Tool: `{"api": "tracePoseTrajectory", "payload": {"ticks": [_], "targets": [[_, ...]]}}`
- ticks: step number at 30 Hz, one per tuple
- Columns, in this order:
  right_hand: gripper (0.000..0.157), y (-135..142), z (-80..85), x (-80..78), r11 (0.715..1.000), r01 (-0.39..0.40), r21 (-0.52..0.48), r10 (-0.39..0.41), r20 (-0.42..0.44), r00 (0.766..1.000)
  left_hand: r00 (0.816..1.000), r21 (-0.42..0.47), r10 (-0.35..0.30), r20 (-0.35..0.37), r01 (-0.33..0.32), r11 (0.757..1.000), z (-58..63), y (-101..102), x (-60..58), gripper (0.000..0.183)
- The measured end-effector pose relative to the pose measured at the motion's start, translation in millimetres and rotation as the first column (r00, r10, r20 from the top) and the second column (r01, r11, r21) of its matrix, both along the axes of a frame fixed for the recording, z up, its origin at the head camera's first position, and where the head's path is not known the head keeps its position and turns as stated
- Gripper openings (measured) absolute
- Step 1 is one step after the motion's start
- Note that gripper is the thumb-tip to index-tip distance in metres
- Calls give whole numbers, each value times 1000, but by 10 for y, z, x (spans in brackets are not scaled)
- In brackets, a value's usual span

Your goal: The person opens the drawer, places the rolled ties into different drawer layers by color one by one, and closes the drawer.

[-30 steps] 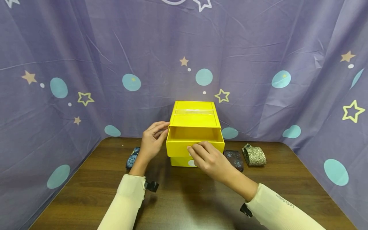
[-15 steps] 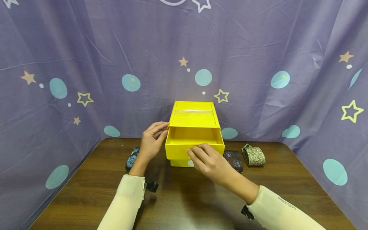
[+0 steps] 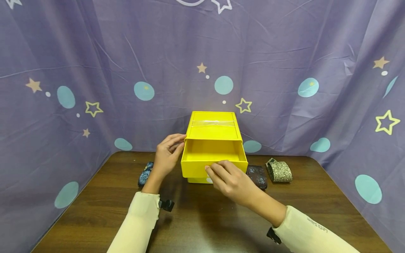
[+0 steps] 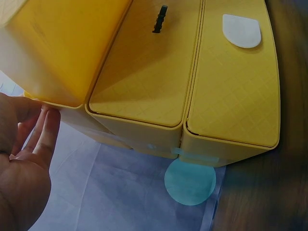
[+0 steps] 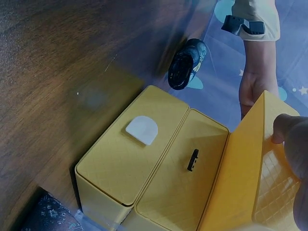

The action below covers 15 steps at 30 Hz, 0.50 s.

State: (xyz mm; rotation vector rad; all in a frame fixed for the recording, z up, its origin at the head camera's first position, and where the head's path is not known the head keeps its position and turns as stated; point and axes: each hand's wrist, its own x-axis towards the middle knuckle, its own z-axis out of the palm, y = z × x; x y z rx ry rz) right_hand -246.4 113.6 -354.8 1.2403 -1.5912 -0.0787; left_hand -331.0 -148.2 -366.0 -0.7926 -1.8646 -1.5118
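A yellow drawer unit (image 3: 213,125) stands at the back of the table, clear tape across its top. Its top drawer (image 3: 193,168) is pulled partway out, and the inside that shows is bare. My right hand (image 3: 232,182) holds this drawer's front with curled fingers; in the right wrist view the thumb (image 5: 281,129) lies against the front panel. With nearly straight fingers, my left hand (image 3: 167,156) touches the unit's left side near the upper front corner. Below, the shut middle drawer (image 4: 144,72) bears a small black piece, and the bottom drawer (image 4: 236,91) a white tab.
A rolled blue floral cloth strip (image 3: 145,174) lies left of the unit. To the right are a dark floral one (image 3: 257,176) and a gold patterned roll (image 3: 281,171). A purple curtain (image 3: 177,52) hangs behind the wooden table (image 3: 202,225).
The top drawer has slid further out toward me, and my right hand has moved slightly down and nearer with it. My left hand stays at the unit's side.
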Motion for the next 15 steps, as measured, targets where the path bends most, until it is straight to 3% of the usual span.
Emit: {"api": "tracePoseTrajectory", "payload": {"ticks": [15], "targets": [[30,6,30,55,1000,-30,-8,29,-27,999,1000,-6,21,-3,-21,1000,-4,15,-2,28]]}}
